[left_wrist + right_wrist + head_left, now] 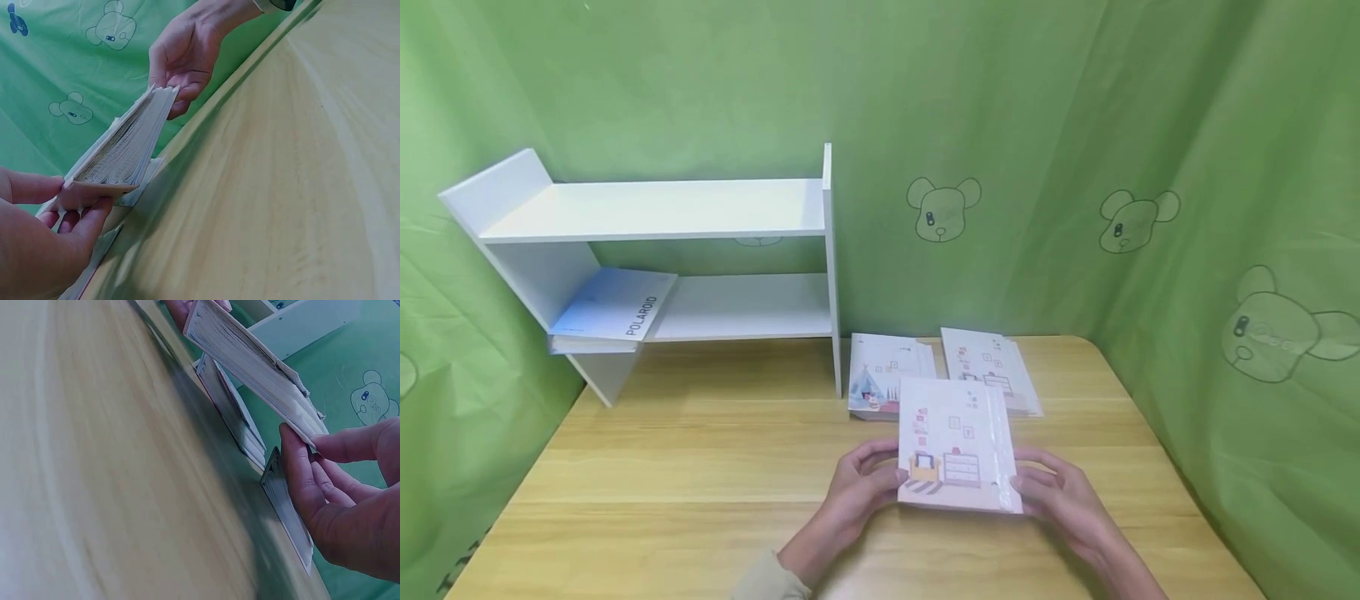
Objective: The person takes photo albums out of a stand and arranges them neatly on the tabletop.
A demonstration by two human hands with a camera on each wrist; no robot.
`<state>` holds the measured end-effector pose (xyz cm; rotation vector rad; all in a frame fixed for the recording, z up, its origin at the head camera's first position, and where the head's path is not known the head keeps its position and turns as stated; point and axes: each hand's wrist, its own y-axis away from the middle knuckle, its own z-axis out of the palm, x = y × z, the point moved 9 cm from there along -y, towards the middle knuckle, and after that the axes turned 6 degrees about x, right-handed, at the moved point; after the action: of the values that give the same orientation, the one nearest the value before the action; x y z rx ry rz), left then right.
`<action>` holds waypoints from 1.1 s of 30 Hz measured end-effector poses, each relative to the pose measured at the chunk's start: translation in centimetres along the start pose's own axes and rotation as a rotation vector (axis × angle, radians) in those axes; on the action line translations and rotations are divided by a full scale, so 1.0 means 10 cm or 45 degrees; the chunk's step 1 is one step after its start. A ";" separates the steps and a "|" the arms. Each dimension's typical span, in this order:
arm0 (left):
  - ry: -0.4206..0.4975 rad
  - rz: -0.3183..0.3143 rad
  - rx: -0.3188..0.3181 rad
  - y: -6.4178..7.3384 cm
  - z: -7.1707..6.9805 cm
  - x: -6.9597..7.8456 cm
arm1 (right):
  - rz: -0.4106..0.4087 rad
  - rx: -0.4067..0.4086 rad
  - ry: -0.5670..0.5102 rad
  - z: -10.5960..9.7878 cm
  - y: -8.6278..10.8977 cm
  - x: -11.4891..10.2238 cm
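Note:
A thick photo album [951, 442] with a drawn room on its pale cover is held above the table by both hands. My left hand [859, 490] pinches its left edge, thumb on the cover and fingers beneath. On the opposite edge my right hand [1063, 500] grips near the lower corner. In the left wrist view the layered pages of the album [115, 153] show between the covers. Behind it on the table lie a stack with a tent picture [880, 375] and another similar stack [992, 367], both partly overlapped by the held album.
A white two-tier shelf [655, 208] stands at the back left. On its lower board lies a blue-and-white POLAROID album [613, 304], jutting past the front edge. Green curtain [1022, 108] surrounds the wooden table [700, 500] at the back and sides.

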<state>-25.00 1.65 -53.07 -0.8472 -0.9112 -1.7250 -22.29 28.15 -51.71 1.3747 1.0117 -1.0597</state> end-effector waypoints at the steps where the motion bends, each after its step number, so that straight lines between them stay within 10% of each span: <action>1: -0.003 0.000 -0.004 0.00 0.01 -0.01 | 0.001 0.002 -0.001 -0.01 0.00 0.01; 33: -0.014 -0.029 0.007 -0.04 0.29 -0.26 | 0.051 0.057 0.056 -0.39 0.10 0.15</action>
<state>-24.26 5.39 -53.95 -0.8467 -0.9360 -1.7385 -20.71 31.99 -52.79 1.4547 0.9937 -1.0317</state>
